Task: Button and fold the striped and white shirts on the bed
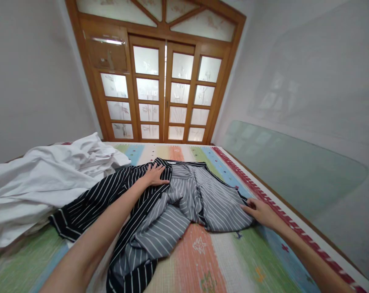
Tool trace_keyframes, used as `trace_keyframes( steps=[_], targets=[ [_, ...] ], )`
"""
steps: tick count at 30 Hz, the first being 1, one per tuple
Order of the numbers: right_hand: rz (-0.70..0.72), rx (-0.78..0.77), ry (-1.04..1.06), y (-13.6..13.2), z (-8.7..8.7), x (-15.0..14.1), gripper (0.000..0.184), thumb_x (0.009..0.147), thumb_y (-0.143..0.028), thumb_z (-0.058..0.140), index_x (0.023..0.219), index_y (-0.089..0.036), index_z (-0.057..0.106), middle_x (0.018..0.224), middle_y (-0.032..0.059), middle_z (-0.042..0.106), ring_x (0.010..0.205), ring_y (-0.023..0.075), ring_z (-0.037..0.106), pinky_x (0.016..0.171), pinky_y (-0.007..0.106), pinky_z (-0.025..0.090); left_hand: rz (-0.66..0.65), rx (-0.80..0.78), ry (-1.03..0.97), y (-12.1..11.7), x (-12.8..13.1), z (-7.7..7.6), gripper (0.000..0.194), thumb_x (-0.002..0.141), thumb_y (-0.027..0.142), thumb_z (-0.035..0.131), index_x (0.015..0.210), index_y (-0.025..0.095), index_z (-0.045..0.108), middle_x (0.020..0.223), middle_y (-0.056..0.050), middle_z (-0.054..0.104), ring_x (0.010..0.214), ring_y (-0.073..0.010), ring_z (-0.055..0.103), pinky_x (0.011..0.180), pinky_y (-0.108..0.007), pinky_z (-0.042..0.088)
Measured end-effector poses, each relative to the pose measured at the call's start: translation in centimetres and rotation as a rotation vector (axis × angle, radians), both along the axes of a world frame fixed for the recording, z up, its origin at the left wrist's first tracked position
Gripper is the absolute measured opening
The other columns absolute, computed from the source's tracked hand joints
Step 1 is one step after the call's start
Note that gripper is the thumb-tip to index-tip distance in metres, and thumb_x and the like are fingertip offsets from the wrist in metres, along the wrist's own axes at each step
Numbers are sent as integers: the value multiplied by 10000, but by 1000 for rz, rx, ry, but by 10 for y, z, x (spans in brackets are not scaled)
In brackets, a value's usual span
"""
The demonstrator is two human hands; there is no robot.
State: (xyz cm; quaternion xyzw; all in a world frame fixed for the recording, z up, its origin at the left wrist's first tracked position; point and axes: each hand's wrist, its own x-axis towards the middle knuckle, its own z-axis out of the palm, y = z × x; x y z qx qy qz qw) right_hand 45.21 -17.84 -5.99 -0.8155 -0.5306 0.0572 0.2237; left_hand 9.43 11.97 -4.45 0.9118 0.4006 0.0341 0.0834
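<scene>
A black shirt with white stripes (184,187) lies spread on the bed, partly turned so that its greyer inner side shows on the right. My left hand (154,175) rests flat on the black front near the collar, fingers spread. At the shirt's right edge, my right hand (258,209) pinches the fabric between thumb and fingers. One sleeve stretches toward the lower left, under my left forearm. Another part of the shirt, with a black cuff-like edge, comes toward me at the bottom.
A heap of white cloth (50,175) lies on the left, touching the striped sleeve. Beneath everything is a colourful striped bedspread (199,252). A pale green glass-like panel (288,162) stands along the right wall. Wooden doors with glass panes (166,89) close off the far end.
</scene>
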Motion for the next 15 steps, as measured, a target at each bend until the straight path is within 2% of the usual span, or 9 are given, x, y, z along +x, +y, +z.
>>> trace_keyframes(
  steps=[2, 5, 8, 10, 12, 13, 15],
  targets=[
    [-57, 163, 122, 8, 6, -1, 361, 717, -568, 503, 587, -233, 473, 563, 16, 600, 576, 211, 576, 546, 306, 416, -21, -61, 16, 9, 6, -4, 945, 735, 699, 560, 1477, 156, 345, 1543, -169, 288, 1433, -390, 212, 1145, -512, 159],
    [-196, 401, 263, 25, 28, -12, 345, 733, -548, 524, 706, -206, 559, 653, 43, 658, 634, 218, 610, 572, 306, 450, 7, -125, -11, 17, 13, -10, 926, 736, 733, 521, 1457, 167, 391, 1552, -157, 264, 1425, -387, 241, 1137, -492, 197],
    [-142, 535, 328, 41, 56, -45, 407, 766, -526, 561, 931, -160, 629, 756, 76, 707, 691, 228, 641, 618, 315, 485, 77, -147, -57, 22, 19, -13, 826, 803, 729, 411, 1425, 187, 443, 1555, -148, 261, 1430, -399, 216, 1122, -540, 191],
    [43, 512, 343, 46, 71, -77, 455, 836, -497, 522, 1105, -146, 628, 835, 78, 727, 719, 222, 661, 664, 323, 506, 120, -140, -91, 23, 23, -11, 752, 833, 702, 388, 1372, 192, 505, 1528, -155, 334, 1408, -405, 269, 1102, -560, 216],
    [246, 433, 262, 46, 80, -112, 449, 890, -450, 485, 1218, -172, 613, 997, 84, 730, 860, 224, 674, 784, 338, 510, 167, -110, -153, 21, 31, -5, 682, 859, 654, 394, 1300, 162, 562, 1469, -185, 431, 1368, -408, 341, 1086, -566, 233],
    [355, 361, 215, 44, 81, -129, 441, 907, -417, 474, 1261, -186, 599, 1083, 90, 716, 938, 226, 670, 838, 348, 501, 185, -84, -196, 18, 36, -1, 649, 883, 619, 381, 1270, 135, 574, 1436, -205, 466, 1351, -401, 365, 1083, -558, 237],
    [552, 164, 134, 38, 76, -155, 441, 894, -349, 509, 1301, -199, 584, 1124, 98, 709, 964, 233, 674, 868, 369, 499, 195, -42, -295, 10, 52, 8, 600, 933, 551, 321, 1215, 94, 588, 1364, -226, 527, 1309, -360, 419, 1079, -499, 268]
  ],
)
